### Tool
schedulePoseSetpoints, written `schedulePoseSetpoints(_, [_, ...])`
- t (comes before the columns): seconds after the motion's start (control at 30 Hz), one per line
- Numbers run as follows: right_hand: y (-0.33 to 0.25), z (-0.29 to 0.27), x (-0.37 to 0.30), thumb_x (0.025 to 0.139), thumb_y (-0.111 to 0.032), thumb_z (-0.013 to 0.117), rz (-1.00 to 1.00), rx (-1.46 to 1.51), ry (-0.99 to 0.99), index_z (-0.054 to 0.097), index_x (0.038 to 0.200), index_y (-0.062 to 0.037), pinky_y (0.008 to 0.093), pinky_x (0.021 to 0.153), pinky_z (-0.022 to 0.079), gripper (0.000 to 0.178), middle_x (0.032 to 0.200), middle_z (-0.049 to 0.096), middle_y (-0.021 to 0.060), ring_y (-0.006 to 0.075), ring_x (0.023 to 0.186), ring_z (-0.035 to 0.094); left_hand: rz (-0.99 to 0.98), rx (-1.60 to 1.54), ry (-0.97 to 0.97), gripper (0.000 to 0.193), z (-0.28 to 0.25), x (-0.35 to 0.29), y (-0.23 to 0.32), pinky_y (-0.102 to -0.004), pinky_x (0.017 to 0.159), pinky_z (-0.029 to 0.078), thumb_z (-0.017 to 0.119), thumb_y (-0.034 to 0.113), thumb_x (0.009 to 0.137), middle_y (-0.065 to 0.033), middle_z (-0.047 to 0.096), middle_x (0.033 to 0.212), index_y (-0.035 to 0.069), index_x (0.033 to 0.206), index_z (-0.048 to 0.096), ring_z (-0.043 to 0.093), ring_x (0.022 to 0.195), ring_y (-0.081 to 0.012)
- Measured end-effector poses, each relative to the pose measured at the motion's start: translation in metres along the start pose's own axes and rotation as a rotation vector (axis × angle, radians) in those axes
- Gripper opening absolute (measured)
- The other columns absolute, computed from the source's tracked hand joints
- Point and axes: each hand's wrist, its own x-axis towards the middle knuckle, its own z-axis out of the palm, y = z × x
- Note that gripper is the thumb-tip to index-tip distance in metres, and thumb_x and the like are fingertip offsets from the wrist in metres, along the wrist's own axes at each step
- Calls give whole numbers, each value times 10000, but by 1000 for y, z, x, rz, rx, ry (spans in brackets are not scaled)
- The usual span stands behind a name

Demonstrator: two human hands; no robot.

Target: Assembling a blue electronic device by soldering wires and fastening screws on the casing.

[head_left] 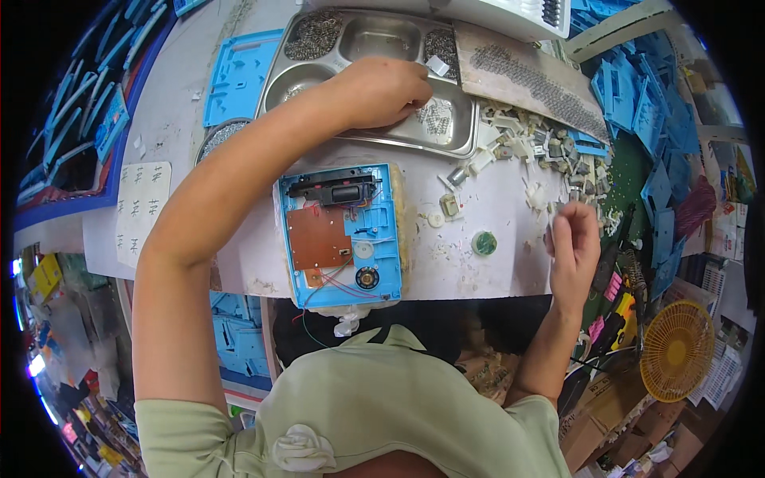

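Observation:
My left hand [386,92] reaches across to the sectioned metal tray [358,145], its fingers curled down above a compartment with small silvery parts [434,118]. Whatever its fingertips pinch is hidden. Below that arm lies a blue plastic housing [386,275], open side up, holding a brown circuit board [315,239], a black mechanism [343,190], a small round speaker [367,277] and thin wires. Over the table's right part, my right hand [575,243] is closed, thumb against curled fingers; I cannot make out what it holds. A white plastic piece [437,65] rests on the tray's divider.
Loose white plastic parts and small motors [558,151] are heaped at right. A board with rows of springs [534,76] overlaps the tray. A green round piece [484,243] lies near the front edge. Blue panels [239,76] and a yellow fan [677,350] stand around.

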Motion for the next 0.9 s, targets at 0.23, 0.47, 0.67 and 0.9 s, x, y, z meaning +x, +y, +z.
schedulePoseSetpoints(0.23, [0,-2,-12,913,2,710,181,298,-165,637,1211,11,212,684,437,306,1062,676,32,83,836,593,73,123,-109,119,8,11,-4,-450,804,559,638,159,898,-96,658,1027,81,973,688,688,954,-319])
schedulePoseSetpoints(0.47, [-51,45,-35,771,34,816,-168,83,-167,729,1105,34,286,753,514,346,1016,739,123,173,876,680,-202,-372,295,141,-61,-61,85,-339,676,532,634,70,949,-85,664,984,25,1072,686,662,792,-200])
schedulePoseSetpoints(0.67, [-69,96,-42,684,15,866,-568,87,-467,735,1054,-19,319,556,497,394,885,717,108,250,655,650,-770,-1556,131,160,-48,-163,174,-235,598,452,569,64,1031,-24,590,843,-22,1125,666,528,680,-79])
schedulePoseSetpoints(0.9, [-70,107,-49,684,8,856,-683,-13,-517,733,1090,-26,332,557,505,426,855,699,95,236,652,644,-849,-1698,234,181,-28,-188,183,-216,576,422,568,105,1055,21,554,753,-18,1146,665,505,638,-45])
